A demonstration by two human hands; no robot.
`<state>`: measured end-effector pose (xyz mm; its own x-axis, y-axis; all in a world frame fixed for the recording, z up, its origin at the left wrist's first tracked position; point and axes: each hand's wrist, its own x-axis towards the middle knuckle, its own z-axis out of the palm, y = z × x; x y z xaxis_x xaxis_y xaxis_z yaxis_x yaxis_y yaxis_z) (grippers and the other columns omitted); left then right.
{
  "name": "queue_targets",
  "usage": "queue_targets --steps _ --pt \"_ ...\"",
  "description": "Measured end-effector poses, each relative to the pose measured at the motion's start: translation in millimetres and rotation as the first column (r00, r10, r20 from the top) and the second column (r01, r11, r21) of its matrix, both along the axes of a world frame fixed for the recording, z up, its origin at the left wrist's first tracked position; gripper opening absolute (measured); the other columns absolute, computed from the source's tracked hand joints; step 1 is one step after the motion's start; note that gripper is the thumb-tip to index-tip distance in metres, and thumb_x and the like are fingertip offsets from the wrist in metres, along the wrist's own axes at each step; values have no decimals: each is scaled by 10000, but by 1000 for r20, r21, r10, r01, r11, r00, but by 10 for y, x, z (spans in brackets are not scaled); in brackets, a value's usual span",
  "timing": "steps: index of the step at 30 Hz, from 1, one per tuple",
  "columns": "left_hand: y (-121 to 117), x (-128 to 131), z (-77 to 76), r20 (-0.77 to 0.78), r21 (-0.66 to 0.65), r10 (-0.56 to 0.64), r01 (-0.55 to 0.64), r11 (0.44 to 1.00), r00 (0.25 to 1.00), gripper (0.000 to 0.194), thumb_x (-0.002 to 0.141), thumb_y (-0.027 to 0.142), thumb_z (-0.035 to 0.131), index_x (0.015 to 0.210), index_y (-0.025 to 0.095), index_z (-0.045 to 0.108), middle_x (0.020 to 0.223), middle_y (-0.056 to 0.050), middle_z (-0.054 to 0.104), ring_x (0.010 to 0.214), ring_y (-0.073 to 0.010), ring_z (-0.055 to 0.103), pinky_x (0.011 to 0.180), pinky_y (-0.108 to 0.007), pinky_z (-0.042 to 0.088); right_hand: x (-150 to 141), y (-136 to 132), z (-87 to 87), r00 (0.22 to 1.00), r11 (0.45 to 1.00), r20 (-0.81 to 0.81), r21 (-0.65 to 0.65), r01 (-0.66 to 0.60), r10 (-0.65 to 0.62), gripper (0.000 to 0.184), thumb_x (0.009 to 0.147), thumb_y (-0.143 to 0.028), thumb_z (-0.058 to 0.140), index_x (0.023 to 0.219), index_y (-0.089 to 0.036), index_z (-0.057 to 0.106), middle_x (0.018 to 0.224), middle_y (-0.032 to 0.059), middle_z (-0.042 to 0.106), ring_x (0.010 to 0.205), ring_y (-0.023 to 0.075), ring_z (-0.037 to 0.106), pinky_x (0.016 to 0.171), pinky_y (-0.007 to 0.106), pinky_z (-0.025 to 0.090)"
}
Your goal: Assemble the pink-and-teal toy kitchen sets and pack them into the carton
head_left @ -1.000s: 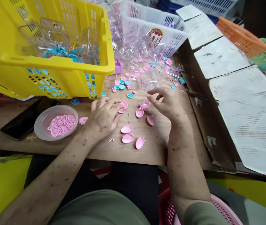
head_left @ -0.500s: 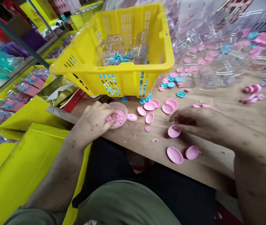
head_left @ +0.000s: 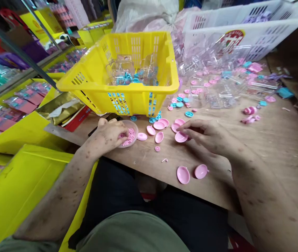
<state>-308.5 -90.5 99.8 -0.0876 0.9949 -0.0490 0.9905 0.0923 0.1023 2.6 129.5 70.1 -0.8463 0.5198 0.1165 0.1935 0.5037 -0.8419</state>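
My left hand [head_left: 108, 135] reaches into a small clear bowl [head_left: 133, 126] of tiny pink pieces, fingers curled down among them. My right hand [head_left: 208, 134] lies on the wooden table [head_left: 267, 147] with its fingertips pinching a pink oval shell [head_left: 180, 137]. More pink oval shells [head_left: 159, 125] lie between the hands. Two others [head_left: 183, 174] sit near the table's front edge, below my right wrist. A tiny pink hook piece [head_left: 164, 160] and a small pink disc [head_left: 157, 148] lie loose on the wood.
A yellow basket [head_left: 122, 91] with clear cases and blue discs stands behind the bowl. Clear plastic cases [head_left: 217, 87], pink and blue discs are strewn at the back right before a white basket [head_left: 243, 24]. Yellow boxes [head_left: 20, 182] and shelves are at the left.
The view swung left. My left hand moved from the shells into the bowl of small pink pieces. My right hand came down onto a pink shell and slid it toward the group.
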Motion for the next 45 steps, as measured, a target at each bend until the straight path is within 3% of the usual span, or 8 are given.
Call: queue_targets --steps 6,12,18,24,28,32,35,45 --pt "74 89 109 -119 -121 79 -93 988 990 79 1041 259 783 1072 230 849 1204 -104 832 1203 -380 716 953 -485 397 -20 -38 -57 983 996 166 -67 -62 72 392 910 -545 895 1125 -219 874 1051 79 842 883 247 774 775 358 604" --pt "67 -9 -25 -174 -41 -21 14 999 985 206 1050 224 642 1127 195 831 1177 -140 825 1118 -382 728 881 -466 403 -22 -51 -88 994 999 100 -13 -47 48 220 1022 -289 705 1199 -227 819 1067 66 829 941 233 773 863 370 620" --pt "80 -153 -172 -85 41 -22 25 999 996 287 1021 263 553 1074 231 833 1038 -98 861 961 -349 771 879 -458 464 -25 -85 -128 995 941 -59 -334 59 -83 280 1067 -423 618 1219 -220 737 990 46 733 721 191 756 628 320 622" --pt "74 -99 20 11 143 -15 14 990 1000 261 924 259 559 956 301 814 981 -52 842 850 -315 820 791 -394 601 -42 -82 -79 974 913 -134 -391 119 -185 352 961 -515 777 1112 -212 678 1039 53 756 750 180 718 654 305 570" --pt "41 7 156 168 276 21 -67 959 986 202 848 191 587 874 261 774 952 -81 823 879 -314 839 795 -368 638 -19 -79 -60 991 963 -46 -245 108 -123 447 862 -415 861 1250 -201 802 1103 74 813 993 262 749 847 363 593" --pt "-5 111 255 225 301 45 -113 947 973 196 913 197 588 923 247 777 961 -83 839 915 -319 828 802 -390 623 -21 -123 -79 998 988 43 -149 -33 40 445 846 -280 849 1285 -217 811 1047 42 800 965 249 734 817 336 568" --pt "-43 247 311 329 329 -9 -106 939 944 218 974 231 608 1014 247 822 1016 -59 839 956 -258 805 879 -352 604 -36 -213 -65 988 982 -57 -119 -146 140 232 1001 -402 779 1112 -199 767 1035 52 782 919 216 726 798 322 570" --pt "145 757 272 596 491 -305 -36 871 743 197 1077 211 675 1113 238 867 1123 -43 849 1054 -187 789 968 -279 588 -129 -356 20 831 878 -407 -124 -462 379 311 1078 -489 832 980 -208 739 1075 72 824 1085 208 799 987 355 676"
